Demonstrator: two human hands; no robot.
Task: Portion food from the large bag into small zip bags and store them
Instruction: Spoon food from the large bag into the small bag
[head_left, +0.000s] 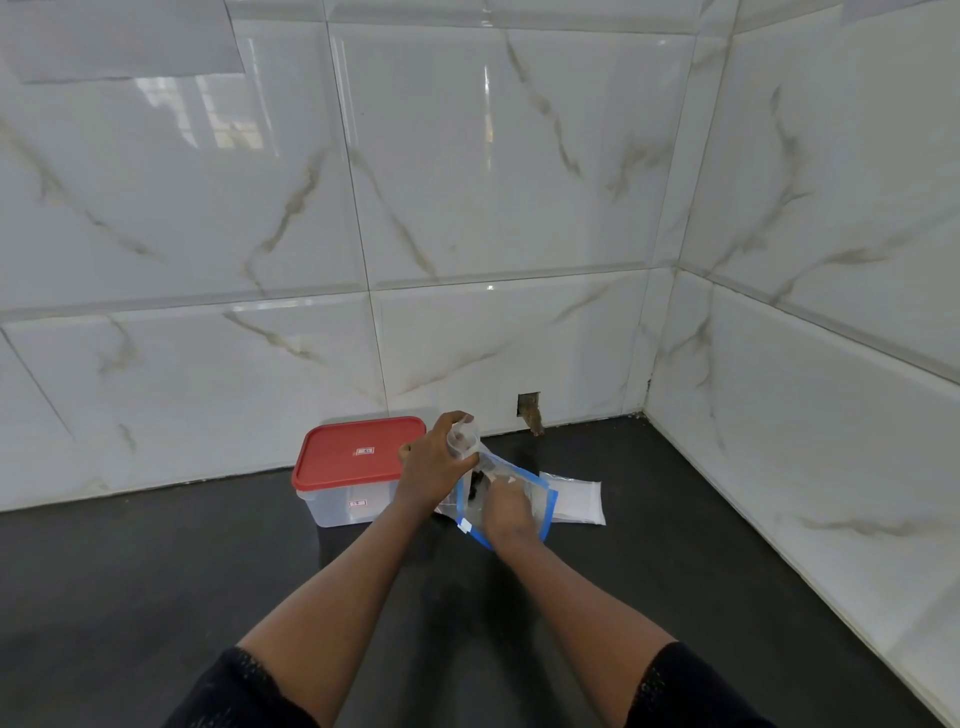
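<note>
Glossy marble-veined wall tiles rise behind a dark tabletop. A clear container with a red lid stands at the wall. Just right of it the blue-edged zip bag lies over a flat white stack. The right hand fingers pinch that bag. The left hand fingers grasp a clear plastic item above dark food bits.
</note>
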